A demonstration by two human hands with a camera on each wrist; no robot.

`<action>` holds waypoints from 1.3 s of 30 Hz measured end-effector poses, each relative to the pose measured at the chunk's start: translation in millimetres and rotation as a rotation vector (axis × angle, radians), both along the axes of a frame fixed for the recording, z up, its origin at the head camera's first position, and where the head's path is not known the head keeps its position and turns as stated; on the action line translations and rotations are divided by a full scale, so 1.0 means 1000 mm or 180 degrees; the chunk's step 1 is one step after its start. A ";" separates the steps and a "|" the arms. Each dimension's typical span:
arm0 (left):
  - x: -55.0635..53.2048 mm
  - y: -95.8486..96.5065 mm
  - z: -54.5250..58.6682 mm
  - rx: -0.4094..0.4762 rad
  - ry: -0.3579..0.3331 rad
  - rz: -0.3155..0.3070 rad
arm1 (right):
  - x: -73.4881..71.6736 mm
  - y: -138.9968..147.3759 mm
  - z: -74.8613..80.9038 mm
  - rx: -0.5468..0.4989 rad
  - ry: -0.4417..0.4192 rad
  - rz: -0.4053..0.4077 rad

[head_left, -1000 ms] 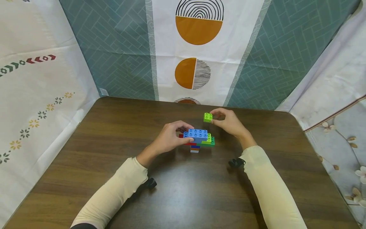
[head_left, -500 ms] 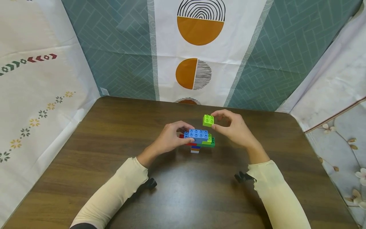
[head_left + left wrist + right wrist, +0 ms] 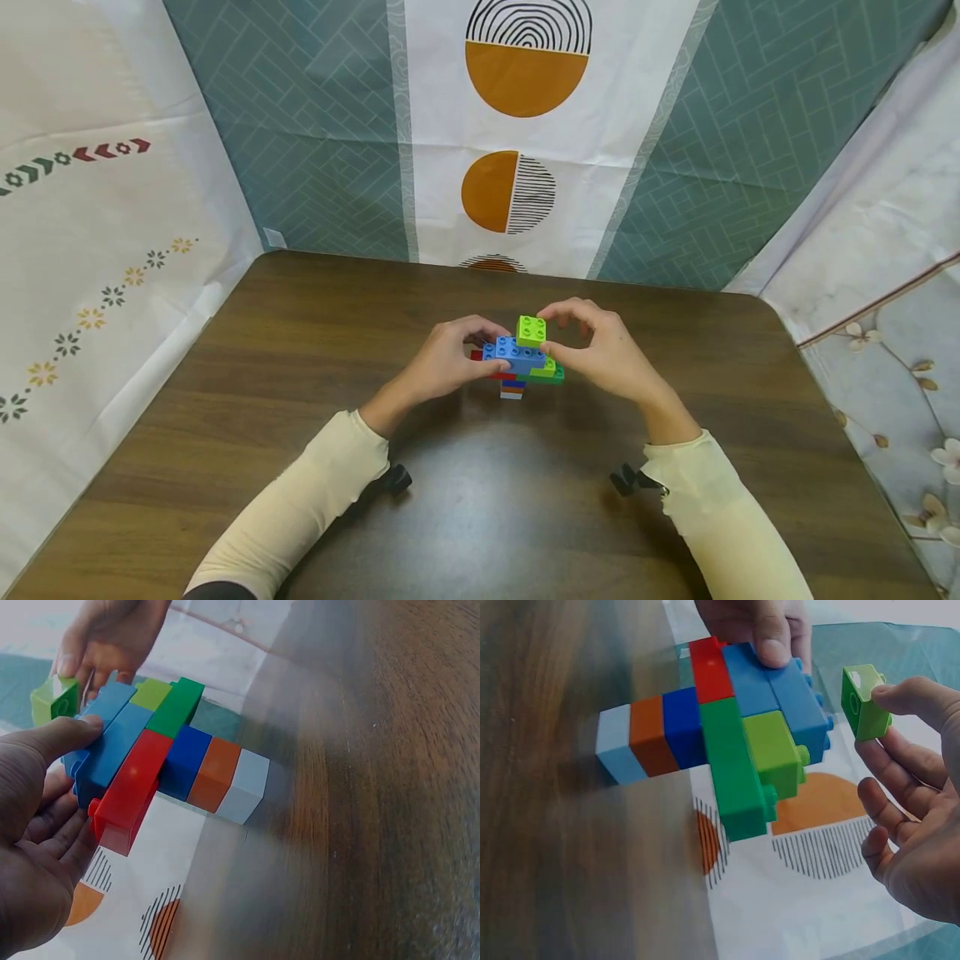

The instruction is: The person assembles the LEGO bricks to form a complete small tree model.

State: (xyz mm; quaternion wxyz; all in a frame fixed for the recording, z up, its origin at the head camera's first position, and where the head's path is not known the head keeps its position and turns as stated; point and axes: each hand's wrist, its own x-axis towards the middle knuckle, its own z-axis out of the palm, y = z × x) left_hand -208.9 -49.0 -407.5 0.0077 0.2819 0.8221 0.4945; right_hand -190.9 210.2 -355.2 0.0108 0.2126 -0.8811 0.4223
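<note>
My left hand (image 3: 438, 362) grips the blue bricks (image 3: 520, 363) at the top of a toy brick structure, thumb on the near side and fingers behind. Its narrow stem is a white brick (image 3: 243, 787), an orange brick (image 3: 215, 775) and a dark blue brick (image 3: 187, 762). Across the stem lie a red brick (image 3: 712, 671) and a green brick (image 3: 736, 769), with a lime brick (image 3: 771, 754) on the green one. My right hand (image 3: 611, 354) pinches a small lime brick (image 3: 532, 332) by its side. In the right wrist view this brick is apart from the top blue studs.
The structure stands toward the far side of a brown wooden table (image 3: 480, 517). Behind it hangs a patterned cloth (image 3: 322, 167), and light cloths hang at both sides. Black wrist cameras (image 3: 397, 481) stick out beneath both sleeves.
My right hand has brought the lime brick left and nearer, from beyond the structure to over the right end of the top blue brick. My left hand keeps its place.
</note>
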 end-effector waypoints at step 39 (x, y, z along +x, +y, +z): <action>0.000 0.007 0.006 0.0399 0.0458 -0.0007 | 0.002 -0.009 -0.017 0.0015 -0.0019 0.0073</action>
